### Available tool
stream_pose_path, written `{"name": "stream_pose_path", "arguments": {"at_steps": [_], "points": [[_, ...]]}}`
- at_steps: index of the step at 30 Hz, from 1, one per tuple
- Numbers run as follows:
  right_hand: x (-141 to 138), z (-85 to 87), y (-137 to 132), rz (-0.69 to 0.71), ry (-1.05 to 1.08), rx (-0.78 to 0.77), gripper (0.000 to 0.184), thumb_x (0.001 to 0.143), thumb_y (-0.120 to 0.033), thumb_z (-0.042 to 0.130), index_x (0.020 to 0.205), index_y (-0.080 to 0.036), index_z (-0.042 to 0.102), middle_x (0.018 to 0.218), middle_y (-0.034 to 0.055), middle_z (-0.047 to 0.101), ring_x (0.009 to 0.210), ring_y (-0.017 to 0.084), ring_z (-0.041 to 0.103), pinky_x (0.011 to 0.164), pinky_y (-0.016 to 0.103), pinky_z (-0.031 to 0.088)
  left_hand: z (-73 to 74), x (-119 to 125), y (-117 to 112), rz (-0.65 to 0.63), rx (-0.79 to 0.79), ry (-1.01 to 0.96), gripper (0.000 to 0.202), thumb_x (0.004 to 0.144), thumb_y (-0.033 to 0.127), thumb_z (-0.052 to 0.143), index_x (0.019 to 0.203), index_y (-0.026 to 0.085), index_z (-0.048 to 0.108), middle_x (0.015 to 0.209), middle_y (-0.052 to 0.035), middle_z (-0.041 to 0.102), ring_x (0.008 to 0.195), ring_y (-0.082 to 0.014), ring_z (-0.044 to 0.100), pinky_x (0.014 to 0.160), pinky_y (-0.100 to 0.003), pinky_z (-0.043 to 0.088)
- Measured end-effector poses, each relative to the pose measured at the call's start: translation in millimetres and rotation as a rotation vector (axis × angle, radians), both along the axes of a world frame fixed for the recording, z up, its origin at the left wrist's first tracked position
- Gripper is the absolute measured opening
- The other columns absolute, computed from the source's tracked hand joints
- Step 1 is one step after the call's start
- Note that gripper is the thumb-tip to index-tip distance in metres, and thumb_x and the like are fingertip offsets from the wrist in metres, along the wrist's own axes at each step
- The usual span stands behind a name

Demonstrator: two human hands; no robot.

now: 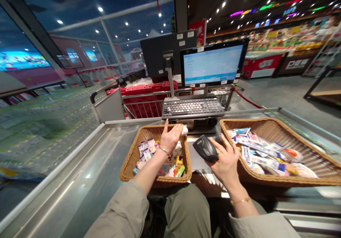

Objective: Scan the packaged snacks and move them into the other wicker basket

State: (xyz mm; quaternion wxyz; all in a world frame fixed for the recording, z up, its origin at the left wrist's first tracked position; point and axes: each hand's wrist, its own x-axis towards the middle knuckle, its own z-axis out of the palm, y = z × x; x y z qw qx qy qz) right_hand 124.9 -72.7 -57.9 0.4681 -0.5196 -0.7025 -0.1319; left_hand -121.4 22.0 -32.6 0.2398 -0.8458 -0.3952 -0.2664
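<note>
My left hand [170, 137] is closed round a small white packet [184, 130], held over the far edge of the left wicker basket [130, 160], which holds several small snack packets. My right hand [226, 160] grips a black handheld barcode scanner [205, 148], whose head is turned toward the white packet. Both hands are above the steel checkout counter [87, 181], between the two baskets. The right wicker basket [314, 154] is full of wrapped goods.
A keyboard [192, 107] and a lit till screen [213, 64] stand behind the baskets. A second monitor [165, 53] shows its back. Red shopping baskets [144, 96] sit in a wire trolley beyond. A glass partition runs along the left. Shop shelves are at the far right.
</note>
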Motion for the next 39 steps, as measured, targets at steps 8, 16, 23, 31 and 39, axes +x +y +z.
{"name": "stream_pose_path", "arguments": {"at_steps": [8,16,23,31,39], "points": [[0,1.9,-2,0.010,-0.032,-0.003,0.021,0.084,-0.029,0.067,0.104,-0.023,0.071,0.126,0.0061,0.074,0.143,0.033,0.046,0.119,0.058,0.024,0.3,19,2,-0.013,-0.025,-0.003,0.040,0.106,0.028,0.049,0.143,0.016,0.055,0.139,-0.0137,0.066,0.136,-0.0297,0.058,0.126,-0.069,-0.005],[1,0.7,-2,0.005,-0.035,-0.002,0.023,0.084,-0.028,0.066,0.106,-0.023,0.071,0.125,0.0054,0.074,0.143,0.033,0.046,0.119,0.058,0.024,2.8,24,2,-0.025,-0.025,-0.010,0.043,0.104,0.033,0.052,0.143,0.015,0.056,0.137,-0.0154,0.068,0.132,-0.0307,0.060,0.126,-0.070,-0.004],[2,1.1,-2,0.007,-0.036,-0.009,0.021,0.087,-0.032,0.067,0.105,-0.023,0.071,0.124,0.0059,0.075,0.143,0.035,0.047,0.118,0.060,0.024,2.0,25,1,-0.022,-0.023,-0.011,0.043,0.104,0.034,0.053,0.142,0.014,0.056,0.136,-0.0145,0.068,0.133,-0.0299,0.060,0.126,-0.068,-0.005],[3,1.4,-3,0.006,-0.028,-0.006,0.016,0.087,-0.032,0.067,0.099,-0.023,0.072,0.123,0.0048,0.075,0.142,0.035,0.047,0.119,0.059,0.023,-0.1,25,3,-0.037,0.032,-0.011,0.041,0.105,0.031,0.051,0.142,0.013,0.056,0.136,-0.0146,0.068,0.132,-0.0289,0.061,0.126,-0.065,-0.012],[3,2.6,-2,0.019,0.020,0.015,0.018,0.087,-0.031,0.068,0.103,-0.023,0.072,0.121,0.0043,0.076,0.142,0.033,0.048,0.121,0.058,0.022,-0.4,27,5,-0.055,0.092,-0.024,0.041,0.104,0.032,0.053,0.140,0.014,0.057,0.135,-0.0138,0.069,0.129,-0.0286,0.064,0.127,-0.065,-0.007]]}}
